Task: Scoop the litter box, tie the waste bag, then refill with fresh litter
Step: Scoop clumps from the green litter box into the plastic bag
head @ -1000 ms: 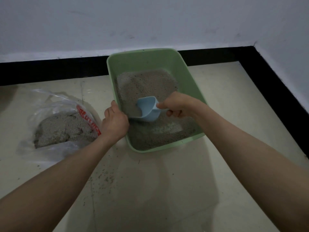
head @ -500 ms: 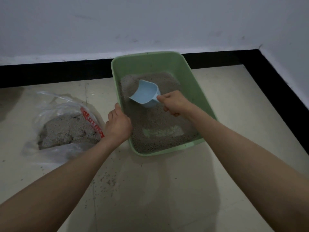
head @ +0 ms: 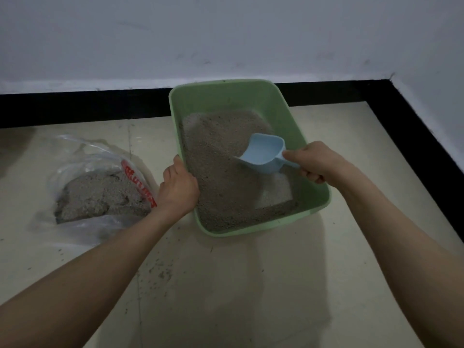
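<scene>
A green litter box [head: 226, 95] stands on the floor near the wall, holding grey-brown litter [head: 221, 162] with a bare patch of floor showing at its near right. My right hand [head: 317, 162] grips the handle of a light blue scoop [head: 263, 153], whose empty mouth faces left over the litter at the box's right side. My left hand [head: 177, 189] grips the box's left rim. A clear plastic bag [head: 100, 182] with red print lies open to the left, with a heap of grey litter inside.
A black skirting band [head: 75, 106] runs along the white wall behind and down the right side. Scattered litter grains [head: 160, 270] speckle the cream floor in front of the box and bag.
The scoop has moved from the box's middle to the far left part and then across to the right side. My left hand has stayed on the rim.
</scene>
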A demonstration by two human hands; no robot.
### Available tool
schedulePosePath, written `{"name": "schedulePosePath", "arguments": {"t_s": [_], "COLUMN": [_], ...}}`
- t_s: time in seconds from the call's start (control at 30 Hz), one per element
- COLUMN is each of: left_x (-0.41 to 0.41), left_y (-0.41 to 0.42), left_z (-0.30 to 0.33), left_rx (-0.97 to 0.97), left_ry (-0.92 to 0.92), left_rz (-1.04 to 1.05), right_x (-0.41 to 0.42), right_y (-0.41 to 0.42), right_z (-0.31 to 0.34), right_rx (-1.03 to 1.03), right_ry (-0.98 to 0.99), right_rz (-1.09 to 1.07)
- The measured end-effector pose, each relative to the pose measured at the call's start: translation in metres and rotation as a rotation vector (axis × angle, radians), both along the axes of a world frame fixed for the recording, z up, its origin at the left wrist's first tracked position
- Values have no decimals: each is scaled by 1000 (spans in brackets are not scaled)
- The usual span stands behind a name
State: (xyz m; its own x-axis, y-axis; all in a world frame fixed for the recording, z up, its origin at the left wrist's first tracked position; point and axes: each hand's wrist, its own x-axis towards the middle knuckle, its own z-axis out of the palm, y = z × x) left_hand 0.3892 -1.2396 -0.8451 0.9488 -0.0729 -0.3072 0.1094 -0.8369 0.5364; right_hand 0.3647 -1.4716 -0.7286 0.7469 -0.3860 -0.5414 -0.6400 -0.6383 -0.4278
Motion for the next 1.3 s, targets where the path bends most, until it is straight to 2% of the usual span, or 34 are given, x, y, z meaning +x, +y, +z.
{"name": "schedulePosePath", "arguments": {"t_s": [0.23,0.4,0.47,0.57,0.73,0.83,0.93,1.13,1.3], "left_x": [0,2,2,0,-1,0,0,0,1], "left_y": [0,1,1,0,1,1,0,-1,-2], "left_z": [-2,-3,-3,-1,1,1,1,-1,-2], "left_rx": [5,18,10,11,13,14,27,38,36], "left_ry": [9,16,18,25,33,29,28,39,38], "left_rz": [5,-1,-3,-10,-7,-5,-1,0,8], "right_x": [44,48,36,14,-15,-14,-10,-4,4], "right_y": [46,52,41,15,-7,-7,-5,-2,10], "right_z": [-41,-59,-55,-39,-16,-18,-24,-48,-68], "right_rx": [307,333,302,149,-14,-252,-429,-454,-324], "right_ry": [-124,-63,-12,60,7,-18,73,159,168], "right_rz": [-109,-151,-113,29,173,326,481,519,496]}}
